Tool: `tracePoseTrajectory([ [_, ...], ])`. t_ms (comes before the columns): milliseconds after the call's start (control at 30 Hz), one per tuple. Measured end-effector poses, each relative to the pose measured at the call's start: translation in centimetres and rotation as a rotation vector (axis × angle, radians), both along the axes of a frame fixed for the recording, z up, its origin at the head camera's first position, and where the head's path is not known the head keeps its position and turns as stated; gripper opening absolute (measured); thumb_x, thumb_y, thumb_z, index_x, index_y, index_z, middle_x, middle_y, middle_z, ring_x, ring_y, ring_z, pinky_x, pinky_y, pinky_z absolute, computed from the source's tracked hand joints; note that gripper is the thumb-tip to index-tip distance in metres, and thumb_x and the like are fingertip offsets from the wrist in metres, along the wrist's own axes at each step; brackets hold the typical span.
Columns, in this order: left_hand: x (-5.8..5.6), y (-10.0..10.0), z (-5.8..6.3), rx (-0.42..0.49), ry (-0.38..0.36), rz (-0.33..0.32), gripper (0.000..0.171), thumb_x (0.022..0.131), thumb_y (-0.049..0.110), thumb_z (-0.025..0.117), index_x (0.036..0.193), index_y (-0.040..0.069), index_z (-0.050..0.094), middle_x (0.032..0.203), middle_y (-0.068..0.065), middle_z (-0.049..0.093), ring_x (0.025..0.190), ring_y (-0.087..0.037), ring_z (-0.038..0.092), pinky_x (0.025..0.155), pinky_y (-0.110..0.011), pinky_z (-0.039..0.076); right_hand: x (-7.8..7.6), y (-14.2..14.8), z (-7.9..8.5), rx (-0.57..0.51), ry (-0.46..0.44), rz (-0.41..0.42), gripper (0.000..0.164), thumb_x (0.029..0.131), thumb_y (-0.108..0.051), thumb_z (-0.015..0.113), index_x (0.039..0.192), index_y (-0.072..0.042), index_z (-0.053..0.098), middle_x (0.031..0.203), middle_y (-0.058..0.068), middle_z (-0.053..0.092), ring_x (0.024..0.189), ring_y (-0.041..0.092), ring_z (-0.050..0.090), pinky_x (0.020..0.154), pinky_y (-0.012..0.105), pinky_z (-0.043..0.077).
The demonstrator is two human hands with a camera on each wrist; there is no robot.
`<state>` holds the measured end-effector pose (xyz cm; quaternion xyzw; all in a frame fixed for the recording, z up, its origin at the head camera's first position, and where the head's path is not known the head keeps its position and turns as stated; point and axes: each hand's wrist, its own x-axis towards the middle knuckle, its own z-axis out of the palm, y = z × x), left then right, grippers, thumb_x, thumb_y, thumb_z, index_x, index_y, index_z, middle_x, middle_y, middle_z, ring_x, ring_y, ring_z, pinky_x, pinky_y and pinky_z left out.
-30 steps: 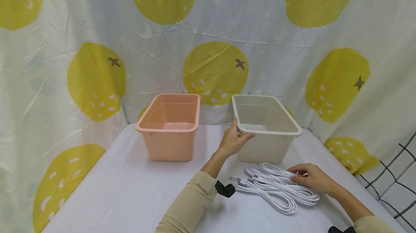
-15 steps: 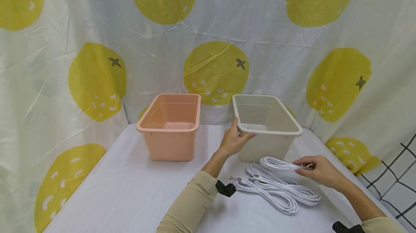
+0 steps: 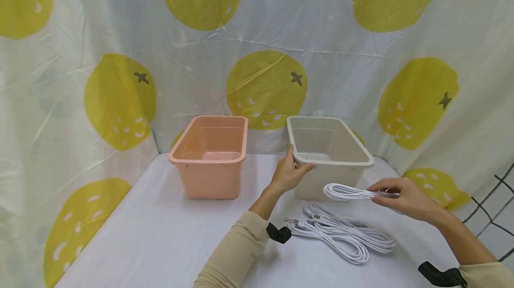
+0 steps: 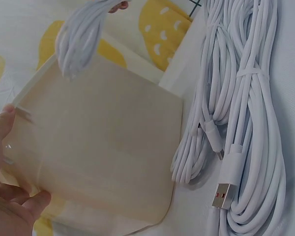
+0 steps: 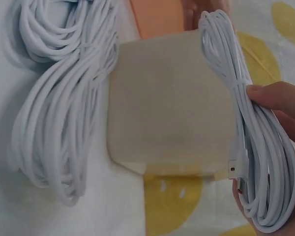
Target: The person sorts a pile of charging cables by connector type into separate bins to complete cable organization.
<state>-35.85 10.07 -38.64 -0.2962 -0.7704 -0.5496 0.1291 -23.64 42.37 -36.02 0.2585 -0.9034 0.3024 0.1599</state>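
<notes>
My left hand (image 3: 287, 174) grips the near left corner of an off-white plastic bin (image 3: 333, 178), thumb along the front of the rim and fingers on its left side. In my right hand (image 3: 405, 198) a tied coil of white USB cable (image 3: 345, 191) is pinched at its middle, raised in front of the bin's right side. Its plug (image 5: 239, 166) hangs beside the coil in the right wrist view. Beneath it on the table lie more white cable coils (image 3: 345, 236), partly overlapping, and the left wrist view shows a metal USB plug (image 4: 223, 195) on one.
To the left stands a peach plastic bin (image 3: 209, 178) with nothing visible inside. A white cloth covers the table (image 3: 152, 239). Behind hangs a curtain (image 3: 192, 73) with yellow fruit prints, and a dark wire grid (image 3: 499, 216) is at the right edge.
My right hand has lifted one cable coil off the pile, moving it up and slightly right. The left hand and both bins have stayed in place.
</notes>
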Motion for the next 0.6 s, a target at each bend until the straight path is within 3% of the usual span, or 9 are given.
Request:
tracePoseTrajectory([
  [333,0.1,0.1,0.5,-0.019,0.005,0.002,0.070,0.094,0.036,0.079,0.147,0.007,0.042,0.121,-0.013,0.070,0.106,-0.022,0.069,0.079,-0.032,0.057,0.1,-0.5,4.9,-0.038,-0.058,-0.080,0.023,0.090,-0.006,0.080,0.113,-0.003,0.077,0.100,-0.004,0.071,0.082,0.009,0.064,0.061,0.027,0.055],
  [600,0.1,0.0,0.2,-0.011,0.013,0.001,0.070,0.093,0.035,0.080,0.144,0.005,0.043,0.114,-0.012,0.071,0.100,-0.022,0.071,0.074,-0.031,0.056,-2.7,-1.7,7.5,-0.046,-0.033,-0.133,0.027,0.093,-0.011,0.079,0.118,0.001,0.075,0.106,0.009,0.072,0.080,0.011,0.067,0.062,0.026,0.056],
])
